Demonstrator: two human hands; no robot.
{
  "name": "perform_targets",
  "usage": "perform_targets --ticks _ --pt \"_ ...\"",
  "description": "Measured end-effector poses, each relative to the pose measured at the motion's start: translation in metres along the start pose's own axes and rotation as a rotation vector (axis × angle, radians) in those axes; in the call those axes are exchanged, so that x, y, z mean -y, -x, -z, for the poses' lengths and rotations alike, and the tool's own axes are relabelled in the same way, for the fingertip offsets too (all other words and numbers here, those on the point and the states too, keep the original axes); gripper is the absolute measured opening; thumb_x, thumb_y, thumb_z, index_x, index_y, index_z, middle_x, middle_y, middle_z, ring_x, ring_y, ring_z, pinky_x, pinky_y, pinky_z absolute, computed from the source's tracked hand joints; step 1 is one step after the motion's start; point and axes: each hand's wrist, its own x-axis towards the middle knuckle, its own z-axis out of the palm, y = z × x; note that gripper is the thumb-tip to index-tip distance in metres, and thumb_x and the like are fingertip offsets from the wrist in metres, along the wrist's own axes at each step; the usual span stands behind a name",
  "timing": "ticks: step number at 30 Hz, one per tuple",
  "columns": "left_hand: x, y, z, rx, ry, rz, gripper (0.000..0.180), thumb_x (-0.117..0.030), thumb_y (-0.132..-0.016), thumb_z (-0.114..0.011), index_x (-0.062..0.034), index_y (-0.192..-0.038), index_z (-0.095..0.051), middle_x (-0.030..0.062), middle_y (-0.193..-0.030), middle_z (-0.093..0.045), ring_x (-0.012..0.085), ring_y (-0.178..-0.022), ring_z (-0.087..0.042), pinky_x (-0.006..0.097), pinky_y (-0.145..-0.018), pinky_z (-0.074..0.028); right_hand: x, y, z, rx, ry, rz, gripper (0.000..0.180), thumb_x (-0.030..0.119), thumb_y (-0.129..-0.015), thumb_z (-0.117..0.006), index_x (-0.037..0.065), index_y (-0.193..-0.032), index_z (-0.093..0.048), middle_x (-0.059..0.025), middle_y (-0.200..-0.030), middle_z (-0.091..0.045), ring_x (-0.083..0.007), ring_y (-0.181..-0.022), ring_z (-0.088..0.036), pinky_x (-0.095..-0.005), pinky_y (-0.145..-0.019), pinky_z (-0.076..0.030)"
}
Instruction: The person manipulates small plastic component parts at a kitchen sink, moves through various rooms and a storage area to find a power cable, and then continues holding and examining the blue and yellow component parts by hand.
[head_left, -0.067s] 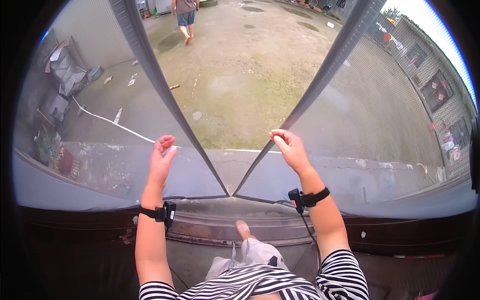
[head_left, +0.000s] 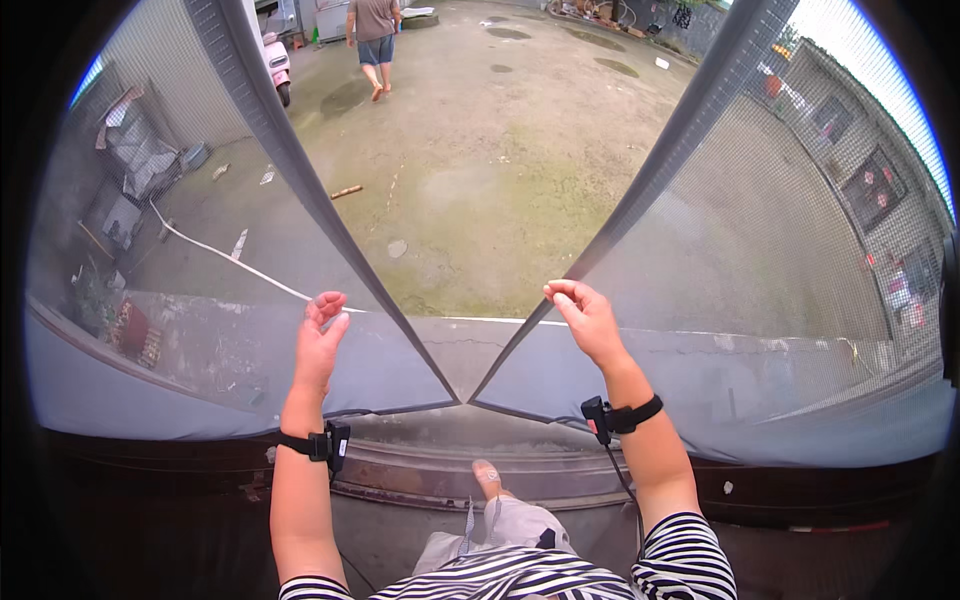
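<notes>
A grey mesh door curtain hangs before me, its two halves spread into a V. The left panel [head_left: 240, 340] lies behind my left hand [head_left: 321, 337], which is open with loosely bent fingers and the thumb apart; nothing is in it. Beside the bordered edge of the right panel [head_left: 720, 260] is my right hand [head_left: 590, 322]. Its fingers are half bent, the thumb separate, and it grips nothing I can see. Whether its fingertips touch the edge I cannot tell. The panels' lower corners come close together at the middle.
A raised door sill [head_left: 440, 465] crosses below, with my foot [head_left: 487, 472] at it. Outside, a person [head_left: 374, 45] stands on the concrete yard [head_left: 480, 190]. A pink scooter [head_left: 277, 62], a short stick [head_left: 346, 191] and a white hose [head_left: 230, 258] are at the left.
The view has tilted slightly up, so the yard, curtain and both hands sit lower. More of the pink scooter shows. Both hands keep nearly the same pose.
</notes>
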Motion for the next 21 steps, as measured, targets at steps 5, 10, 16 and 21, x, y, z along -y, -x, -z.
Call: perform_targets --ticks 5,10,16,21 --pt "-0.002 -0.015 0.001 -0.054 -0.041 -0.016 0.032 -0.006 -0.077 -0.055 -0.008 -0.108 -0.048 0.0056 -0.112 -0.05 0.0157 -0.107 -0.043 0.029 -0.088 -0.035 0.001 -0.025 0.012 -0.036 0.054 0.038 0.019 0.011 -0.082 -0.054 0.002 -0.097 -0.059 -0.0027 -0.089 -0.061 -0.0086 -0.074 -0.054 -0.0224 -0.067 -0.044" --pt "-0.015 0.001 0.0 -0.075 -0.078 -0.031 0.032 -0.006 -0.077 -0.056 -0.0081 -0.108 -0.049 0.0042 -0.111 -0.05 0.0155 -0.107 -0.043 0.029 -0.086 -0.036 0.012 -0.034 0.006 -0.007 0.09 0.075 0.02 0.01 -0.081 -0.054 0.001 -0.098 -0.058 -0.0043 -0.092 -0.061 -0.009 -0.078 -0.055 -0.0224 -0.069 -0.044" --pt "-0.004 0.036 0.023 -0.154 -0.061 -0.027 0.044 -0.009 -0.074 -0.059 -0.0068 -0.116 -0.046 0.0075 -0.116 -0.049 0.0177 -0.11 -0.043 0.03 -0.086 -0.038 0.002 -0.018 -0.007 -0.035 0.055 0.086 0.028 0.007 -0.081 -0.053 0.0 -0.108 -0.053 -0.0082 -0.098 -0.06 -0.0108 -0.084 -0.056 -0.0238 -0.073 -0.045" --pt "0.002 0.078 0.027 -0.172 -0.102 0.02 0.053 -0.008 -0.073 -0.06 -0.0058 -0.122 -0.041 0.0107 -0.122 -0.047 0.0201 -0.112 -0.044 0.031 -0.087 -0.039 0.006 0.008 -0.01 -0.026 0.034 0.088 0.035 0.008 -0.08 -0.053 0.001 -0.114 -0.049 -0.0089 -0.099 -0.06 -0.0116 -0.086 -0.056 -0.0247 -0.076 -0.045"
